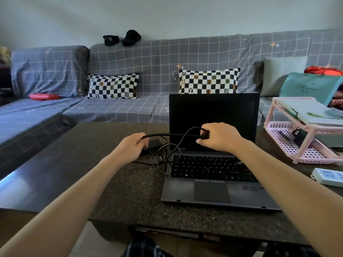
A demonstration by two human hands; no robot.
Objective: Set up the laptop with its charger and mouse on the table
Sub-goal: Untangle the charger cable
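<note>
An open grey laptop (211,190) with a dark screen stands on the dark stone table (92,164). Its black charger cable (167,156) lies in tangled loops beside the laptop's left edge, with the black charger brick (155,142) partly hidden behind my left hand. My left hand (132,145) grips one stretch of the cable. My right hand (219,136), in front of the screen, pinches the cable's looped end. The stretch between my hands is lifted off the table. No mouse is in view.
A pink plastic rack (304,143) holding a book stands to the right of the laptop. A white power strip (328,177) lies at the right edge. Behind the table runs a grey checked sofa (130,75) with cushions and a teal bag (311,86).
</note>
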